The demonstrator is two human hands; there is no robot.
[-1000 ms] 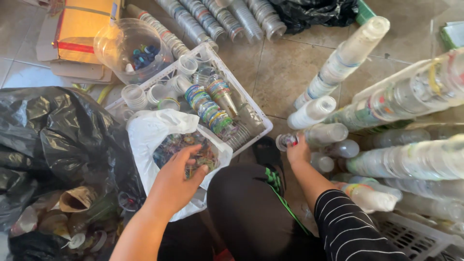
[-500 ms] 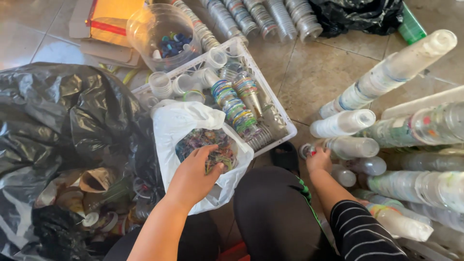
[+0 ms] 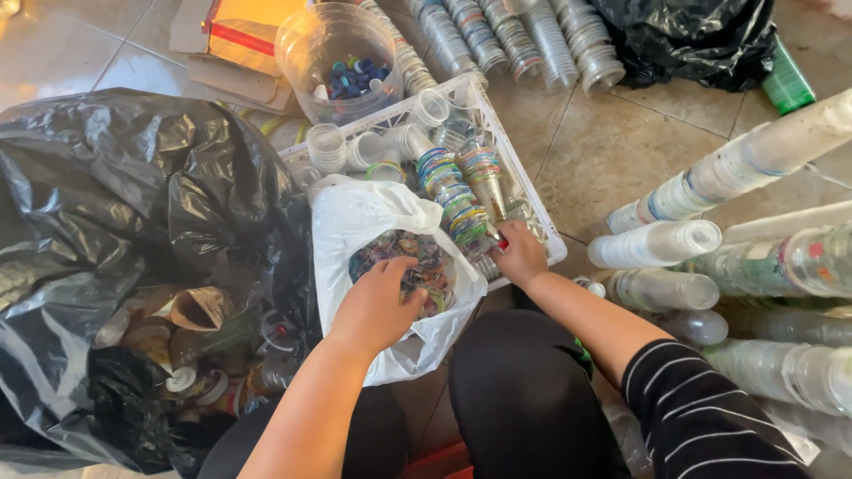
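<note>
Head view, and the biggest thing I see is the black rubbish bag (image 3: 133, 222) slumped open on my left, its mouth showing crushed cups and lids, so it stands within reach. Next come the long sleeves of nested clear cups (image 3: 737, 177) lying on the tiles to my right; I count about six rows there, and about five more along the top edge. One white crate (image 3: 532, 222) sits ahead, holding loose cups and two stacks of colour-ringed cups (image 3: 453, 195) laid on their sides. One clear bowl (image 3: 337, 53) behind it holds blue caps. One white plastic bag (image 3: 373, 217) lies open between my knees, full of small coloured rings (image 3: 426, 257) too many to count. My left hand (image 3: 377, 306) dips into it, fingers curled down among the rings. My right hand (image 3: 519, 255) rests at the crate's near edge, fingers bunched; what they pinch I cannot tell.
</note>
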